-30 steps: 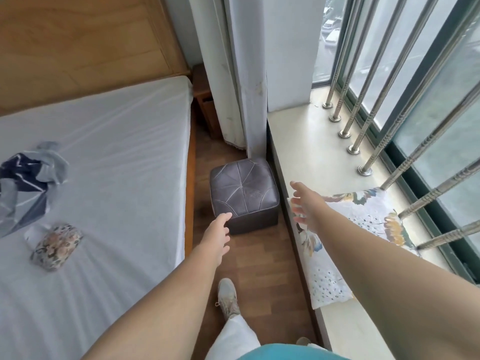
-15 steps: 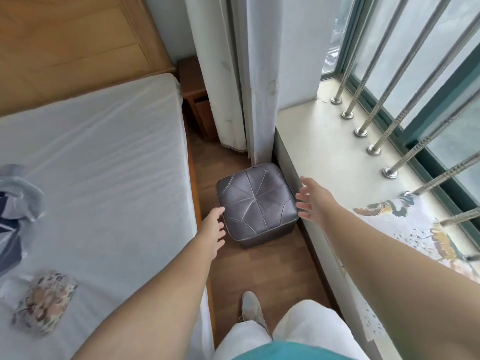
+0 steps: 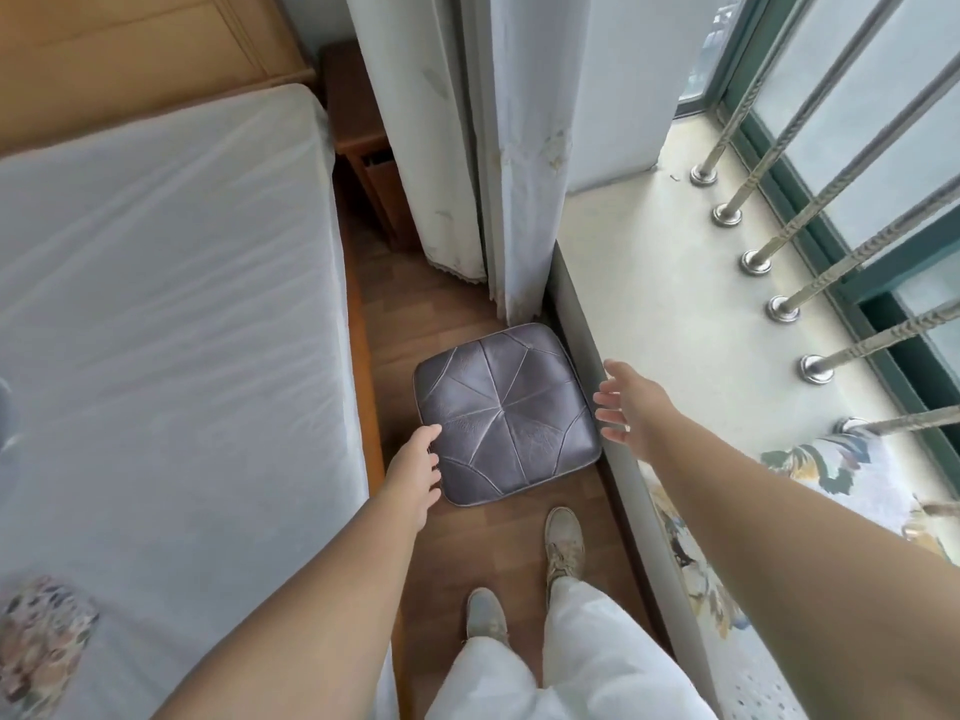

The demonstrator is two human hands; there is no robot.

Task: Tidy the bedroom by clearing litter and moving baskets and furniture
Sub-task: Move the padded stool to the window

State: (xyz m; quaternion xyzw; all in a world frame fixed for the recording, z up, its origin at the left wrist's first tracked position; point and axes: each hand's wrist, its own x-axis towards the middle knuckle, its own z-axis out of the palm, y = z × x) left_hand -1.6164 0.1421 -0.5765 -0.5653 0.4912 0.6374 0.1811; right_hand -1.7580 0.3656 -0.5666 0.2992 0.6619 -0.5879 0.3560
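Bare arms, white trousers (image 3: pixel 571 662), worn grey-beige sneakers (image 3: pixel 563 537).

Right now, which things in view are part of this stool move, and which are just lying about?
In the job:
purple leather stool
left hand, at its left edge
right hand, open beside its right edge

Lying about:
floral pouch on the mattress
floral cushion on the window ledge

A big bed (image 3: pixel 171 314) with a white sheet fills the left. White curtains (image 3: pixel 498 148) hang to the wood floor (image 3: pixel 415 309). A flowery cushion (image 3: pixel 841 491) lies on the window ledge (image 3: pixel 654 283) by metal bars (image 3: pixel 831 283).
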